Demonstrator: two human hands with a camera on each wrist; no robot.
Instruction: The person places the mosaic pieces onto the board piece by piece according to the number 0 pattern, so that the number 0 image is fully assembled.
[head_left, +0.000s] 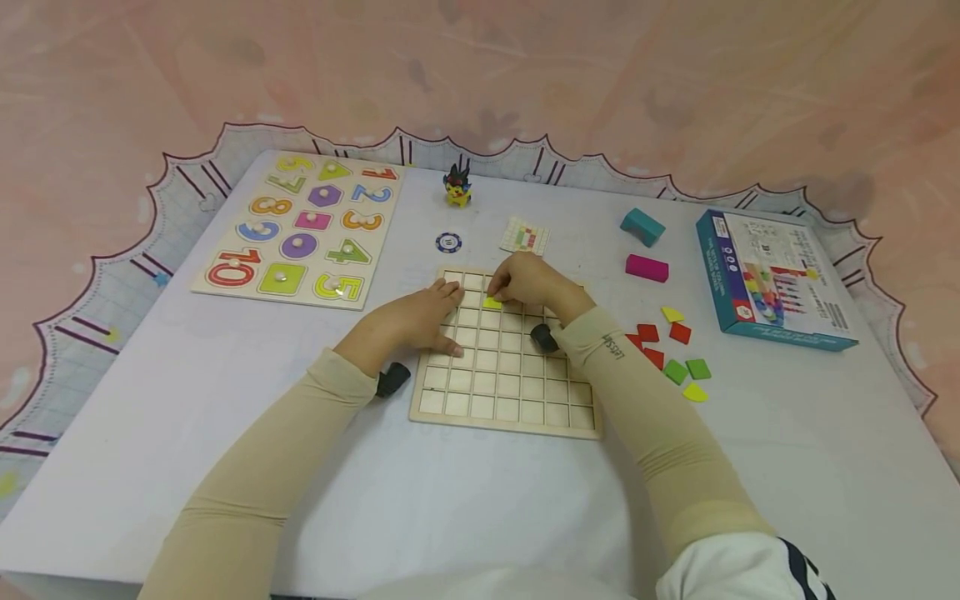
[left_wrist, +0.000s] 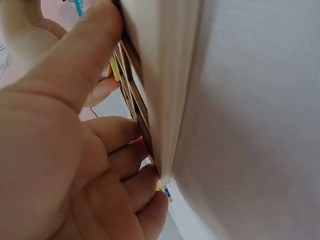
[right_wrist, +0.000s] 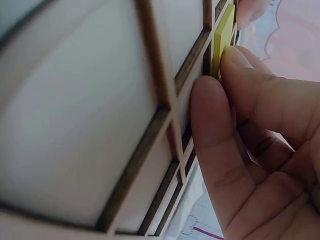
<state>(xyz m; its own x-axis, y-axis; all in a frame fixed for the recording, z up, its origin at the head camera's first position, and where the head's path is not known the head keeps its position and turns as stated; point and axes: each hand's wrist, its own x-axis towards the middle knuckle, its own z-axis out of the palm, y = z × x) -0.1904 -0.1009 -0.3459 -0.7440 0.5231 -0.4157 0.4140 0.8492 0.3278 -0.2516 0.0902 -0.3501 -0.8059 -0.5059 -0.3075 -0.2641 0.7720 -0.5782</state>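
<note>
A wooden grid board point(head_left: 506, 427) with square cells lies flat on the table in front of the person. On its left side the left hand point(head_left: 411, 322) rests, thumb over the cells and the other fingertips at the far left rim. The right hand point(head_left: 529, 282) reaches over the far part of the grid and pinches a yellow tile point(head_left: 492, 303) between thumb and index fingertip. In the right wrist view, the near end of that tile point(right_wrist: 223, 40) sits at those fingertips, its body slanted over a cell.
Right of the board lie loose tiles: red point(head_left: 648, 332), green point(head_left: 698, 368) and yellow point(head_left: 695, 392). Beyond are magenta point(head_left: 647, 267) and teal point(head_left: 642, 227) blocks and a box point(head_left: 780, 279). A number puzzle point(head_left: 375, 275), toy figure point(head_left: 457, 188), chip point(head_left: 448, 242) and pattern card point(head_left: 525, 237) lie farther back.
</note>
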